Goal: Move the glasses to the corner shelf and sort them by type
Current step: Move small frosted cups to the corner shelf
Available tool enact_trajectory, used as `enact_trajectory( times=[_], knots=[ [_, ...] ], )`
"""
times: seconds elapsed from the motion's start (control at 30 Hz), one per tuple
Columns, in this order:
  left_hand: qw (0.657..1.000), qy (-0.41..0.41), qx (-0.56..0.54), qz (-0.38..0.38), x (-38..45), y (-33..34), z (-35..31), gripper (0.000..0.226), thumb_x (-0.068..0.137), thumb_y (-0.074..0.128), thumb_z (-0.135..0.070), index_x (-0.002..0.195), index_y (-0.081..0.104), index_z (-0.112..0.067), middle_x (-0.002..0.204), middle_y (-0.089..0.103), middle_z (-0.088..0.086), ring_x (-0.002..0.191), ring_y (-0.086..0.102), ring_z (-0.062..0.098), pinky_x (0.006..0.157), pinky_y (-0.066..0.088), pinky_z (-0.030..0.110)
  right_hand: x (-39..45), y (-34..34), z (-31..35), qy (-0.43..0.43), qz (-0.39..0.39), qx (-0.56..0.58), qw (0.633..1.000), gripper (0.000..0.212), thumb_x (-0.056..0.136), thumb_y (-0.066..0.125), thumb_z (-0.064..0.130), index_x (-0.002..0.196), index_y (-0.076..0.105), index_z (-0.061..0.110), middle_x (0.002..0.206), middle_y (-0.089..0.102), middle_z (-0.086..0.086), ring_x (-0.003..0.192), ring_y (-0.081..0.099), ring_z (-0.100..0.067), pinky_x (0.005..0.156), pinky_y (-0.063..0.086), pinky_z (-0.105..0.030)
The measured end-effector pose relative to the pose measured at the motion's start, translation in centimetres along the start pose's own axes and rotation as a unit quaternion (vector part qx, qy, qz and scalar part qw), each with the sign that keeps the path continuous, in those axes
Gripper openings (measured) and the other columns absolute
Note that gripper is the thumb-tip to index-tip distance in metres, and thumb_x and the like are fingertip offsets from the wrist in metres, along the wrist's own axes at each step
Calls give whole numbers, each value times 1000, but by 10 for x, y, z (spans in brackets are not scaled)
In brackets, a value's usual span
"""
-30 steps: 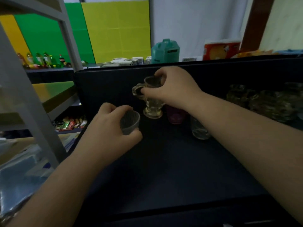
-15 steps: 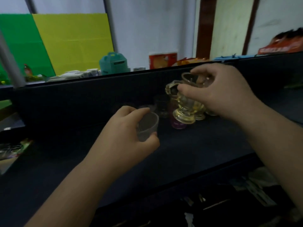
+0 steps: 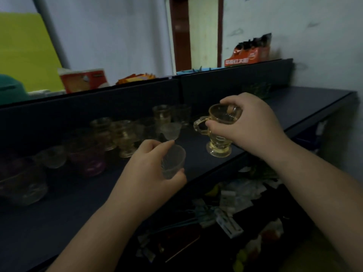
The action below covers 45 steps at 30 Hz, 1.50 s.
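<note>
- The right hand (image 3: 245, 126) grasps an amber footed glass mug (image 3: 220, 132) by its rim from above, fingers curled over the mouth, its handle pointing left; the mug hangs just above the shelf's front edge
- The left hand (image 3: 151, 169) is wrapped round a small clear ribbed tumbler (image 3: 172, 161), thumb under its base, mouth tilted toward the right; it too is held over the front edge, left of the mug
- Behind both hands, a cluster of other glasses (image 3: 125, 134) stands along the back wall of the dark shelf (image 3: 294, 107), amber footed ones among clear ones, with a purple cup (image 3: 86, 161) further left
- The shelf's right end, by the wall corner, shows bare surface, probably the destination
- Risks: a rim-only grasp could let the heavy mug slip or swing; the two glasses are near each other and could clink; a fall past the front edge would land in the clutter (image 3: 225, 213) below; dim light hides the clear pieces
</note>
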<state>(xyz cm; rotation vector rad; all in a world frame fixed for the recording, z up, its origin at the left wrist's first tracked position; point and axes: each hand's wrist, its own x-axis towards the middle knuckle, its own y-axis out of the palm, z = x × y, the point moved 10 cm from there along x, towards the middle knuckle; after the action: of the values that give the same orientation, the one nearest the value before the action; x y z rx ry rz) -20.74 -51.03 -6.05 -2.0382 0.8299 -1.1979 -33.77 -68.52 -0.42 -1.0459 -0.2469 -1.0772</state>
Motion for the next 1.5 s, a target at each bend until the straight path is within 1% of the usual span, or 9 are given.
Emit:
enact_trajectory(
  times=[0.3,0.43,0.57,0.73,0.9,1.1,1.27,1.4,1.5],
  knots=[
    [1000,1,-21,-1,88,90,-61,74,79,64,-49,147,39,-33,120,35,-21,111,40,0,84,37,16,36,-35,-115,30,-11,-4,999,64,69,79,58,122,66,25,107,56,13,94,53,-3,71,37,-9],
    [999,7,-35,3,127,121,-74,74,80,64,-50,147,37,-33,121,35,-19,114,41,3,89,43,24,61,-45,-149,30,-25,-22,999,64,70,78,59,122,66,25,106,56,13,94,54,-5,72,37,-11],
    [999,1,-47,17,160,148,-78,74,80,66,-50,147,37,-34,124,36,-18,114,42,5,92,46,28,84,-59,-184,41,-40,-38,998,64,70,79,58,124,66,25,107,57,11,95,54,-5,71,36,-10],
    [999,10,-30,27,196,178,-100,75,80,67,-50,147,37,-36,121,35,-20,114,42,4,91,42,24,105,-70,-231,47,-49,-30,997,65,71,78,58,124,66,24,106,57,11,95,54,-6,72,39,-14],
    [1000,0,-4,30,232,213,-126,76,79,67,-48,147,35,-36,119,31,-20,114,41,4,92,41,25,133,-75,-285,39,-30,-15,999,67,71,77,60,126,64,24,105,55,14,95,53,-4,71,37,-11],
    [997,-70,24,-11,272,257,-139,77,75,70,-48,145,41,-34,121,35,-20,114,44,5,91,42,27,172,-77,-340,-12,30,11,999,73,70,76,63,130,61,24,107,54,15,95,51,-2,71,35,-8],
    [989,-137,51,-32,292,278,-142,78,72,66,-49,144,43,-32,122,37,-18,115,45,7,92,41,28,216,-61,-369,-51,85,54,994,76,71,76,63,133,59,23,110,53,13,99,51,-4,73,37,-12],
    [981,-178,65,-40,296,281,-134,80,70,65,-51,144,42,-33,126,38,-16,116,45,8,95,43,29,255,-12,-364,-69,141,83,984,80,70,77,64,134,58,20,114,54,10,102,52,-7,73,38,-15],
    [976,-197,88,-43,298,280,-125,79,72,66,-50,144,42,-33,128,38,-15,117,43,7,95,41,26,282,37,-347,-74,184,100,975,85,69,80,62,138,56,17,128,60,2,113,57,-14,86,45,-25]
  ],
)
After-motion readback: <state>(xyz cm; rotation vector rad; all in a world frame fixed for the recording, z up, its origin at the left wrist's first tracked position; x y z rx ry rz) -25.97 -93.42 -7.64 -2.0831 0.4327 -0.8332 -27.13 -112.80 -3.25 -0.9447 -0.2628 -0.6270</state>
